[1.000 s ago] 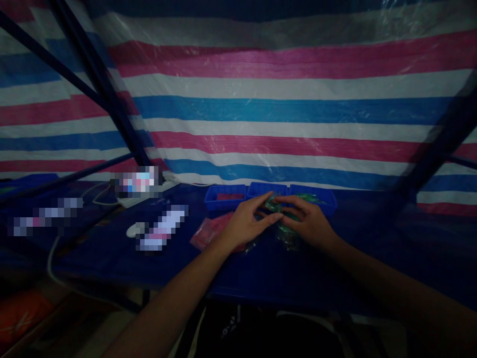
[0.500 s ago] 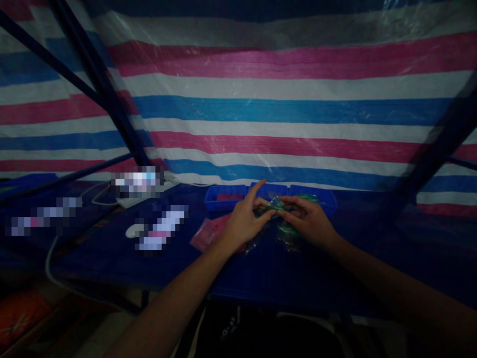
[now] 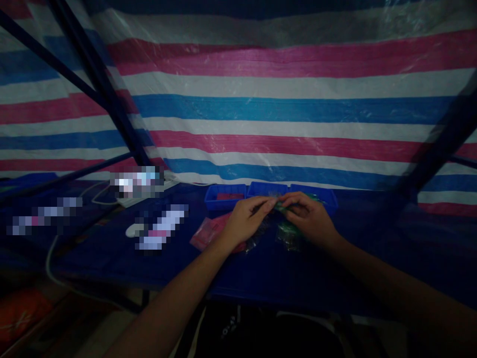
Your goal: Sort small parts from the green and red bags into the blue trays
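My left hand [image 3: 244, 221] and my right hand [image 3: 311, 219] meet over the dark blue table [image 3: 283, 276], both pinching a small clear packet with green content [image 3: 280, 206] between thumbs and fingertips. More clear green packets [image 3: 287, 234] lie on the table just under my right hand. A pink packet pile [image 3: 208, 232] rests left of my left wrist. Three blue trays [image 3: 225, 197] stand in a row right behind my hands.
A striped pink, blue and white tarp [image 3: 283, 109] hangs behind the table. A white mouse-like object [image 3: 133, 230] and a cable [image 3: 52, 253] lie at the left, near blurred-out items. Dark poles [image 3: 100, 84] cross at upper left.
My left fingers, spread and raised half a second ago, have curled down into a pinch on the green packet. Both hands have lifted slightly toward the trays.
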The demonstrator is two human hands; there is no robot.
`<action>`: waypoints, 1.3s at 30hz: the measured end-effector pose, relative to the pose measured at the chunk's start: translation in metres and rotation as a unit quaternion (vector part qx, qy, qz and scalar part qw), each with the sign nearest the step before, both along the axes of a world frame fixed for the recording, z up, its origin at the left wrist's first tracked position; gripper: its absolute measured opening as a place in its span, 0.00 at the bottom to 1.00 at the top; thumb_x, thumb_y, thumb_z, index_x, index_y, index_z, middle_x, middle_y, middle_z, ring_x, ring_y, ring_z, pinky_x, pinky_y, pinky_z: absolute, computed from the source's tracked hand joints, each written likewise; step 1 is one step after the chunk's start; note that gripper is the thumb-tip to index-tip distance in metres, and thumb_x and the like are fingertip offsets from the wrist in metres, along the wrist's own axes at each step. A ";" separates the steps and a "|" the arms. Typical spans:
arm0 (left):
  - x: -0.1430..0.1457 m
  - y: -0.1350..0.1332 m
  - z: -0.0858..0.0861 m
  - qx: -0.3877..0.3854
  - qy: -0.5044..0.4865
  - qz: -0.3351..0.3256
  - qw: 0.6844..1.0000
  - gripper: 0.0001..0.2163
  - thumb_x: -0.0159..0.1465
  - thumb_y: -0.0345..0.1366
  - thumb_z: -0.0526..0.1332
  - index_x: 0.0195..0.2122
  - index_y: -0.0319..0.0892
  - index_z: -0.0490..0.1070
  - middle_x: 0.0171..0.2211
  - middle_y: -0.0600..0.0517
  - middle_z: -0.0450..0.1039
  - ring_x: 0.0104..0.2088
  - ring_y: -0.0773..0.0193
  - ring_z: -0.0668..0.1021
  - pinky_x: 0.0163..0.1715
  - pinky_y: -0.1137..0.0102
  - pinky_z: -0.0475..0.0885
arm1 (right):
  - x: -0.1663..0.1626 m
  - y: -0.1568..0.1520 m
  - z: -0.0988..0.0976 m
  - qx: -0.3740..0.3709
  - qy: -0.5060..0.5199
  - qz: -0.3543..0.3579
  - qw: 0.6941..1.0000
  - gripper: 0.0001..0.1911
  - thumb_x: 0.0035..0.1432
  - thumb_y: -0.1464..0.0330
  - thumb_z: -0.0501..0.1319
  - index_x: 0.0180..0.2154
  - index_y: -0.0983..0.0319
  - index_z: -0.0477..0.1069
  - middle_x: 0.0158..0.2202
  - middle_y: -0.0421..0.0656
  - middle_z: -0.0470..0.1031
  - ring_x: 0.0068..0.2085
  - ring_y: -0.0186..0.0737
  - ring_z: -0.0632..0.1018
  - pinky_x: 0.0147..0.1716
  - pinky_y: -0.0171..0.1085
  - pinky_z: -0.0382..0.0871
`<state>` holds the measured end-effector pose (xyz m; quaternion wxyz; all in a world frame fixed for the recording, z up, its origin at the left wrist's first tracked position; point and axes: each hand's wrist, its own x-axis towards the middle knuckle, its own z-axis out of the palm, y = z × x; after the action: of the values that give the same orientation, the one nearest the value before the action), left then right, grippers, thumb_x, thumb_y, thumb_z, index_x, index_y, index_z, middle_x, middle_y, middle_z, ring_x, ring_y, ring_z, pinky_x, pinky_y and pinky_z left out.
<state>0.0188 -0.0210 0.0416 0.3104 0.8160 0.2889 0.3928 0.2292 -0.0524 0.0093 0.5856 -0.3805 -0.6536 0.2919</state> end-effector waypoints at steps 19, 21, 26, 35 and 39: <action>0.004 0.001 -0.006 0.013 -0.019 0.019 1.000 0.14 0.61 0.43 0.70 0.44 0.42 0.76 0.48 0.46 0.75 0.46 0.59 0.78 0.45 0.62 0.79 | -0.002 -0.013 0.012 0.007 -0.025 0.053 0.998 0.07 0.65 0.65 0.60 0.37 0.56 0.77 0.51 0.44 0.77 0.54 0.45 0.77 0.56 0.47 0.70; 0.004 0.000 -0.006 0.016 -0.015 0.017 1.000 0.13 0.62 0.41 0.69 0.45 0.42 0.76 0.48 0.46 0.75 0.46 0.58 0.78 0.45 0.62 0.79 | -0.004 -0.013 0.011 -0.015 0.002 0.069 0.998 0.06 0.66 0.63 0.61 0.40 0.57 0.76 0.50 0.44 0.78 0.53 0.44 0.78 0.57 0.47 0.70; 0.001 0.003 -0.003 0.079 0.025 0.030 0.996 0.08 0.66 0.32 0.62 0.45 0.44 0.78 0.49 0.47 0.77 0.50 0.57 0.78 0.53 0.58 0.74 | -0.005 -0.005 0.003 -0.044 0.011 0.011 0.999 0.12 0.62 0.60 0.65 0.46 0.57 0.75 0.48 0.46 0.79 0.43 0.42 0.81 0.48 0.45 0.77; 0.001 0.003 -0.007 0.023 0.000 0.045 0.999 0.16 0.68 0.41 0.62 0.56 0.46 0.70 0.48 0.46 0.78 0.44 0.57 0.80 0.43 0.62 0.76 | -0.003 0.004 -0.006 -0.073 0.016 0.001 0.997 0.22 0.56 0.61 0.71 0.51 0.58 0.72 0.43 0.46 0.79 0.46 0.45 0.81 0.50 0.46 0.77; 0.002 0.006 -0.009 0.000 -0.038 0.043 0.998 0.15 0.68 0.37 0.63 0.55 0.45 0.68 0.47 0.47 0.78 0.45 0.58 0.81 0.44 0.62 0.76 | -0.003 0.005 -0.006 -0.085 0.048 0.005 0.995 0.21 0.54 0.61 0.72 0.48 0.58 0.72 0.42 0.45 0.79 0.44 0.43 0.82 0.49 0.45 0.77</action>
<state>0.0208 -0.0150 0.0322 0.3039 0.7873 0.3114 0.4368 0.2265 -0.0479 0.0028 0.5804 -0.4114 -0.5990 0.3676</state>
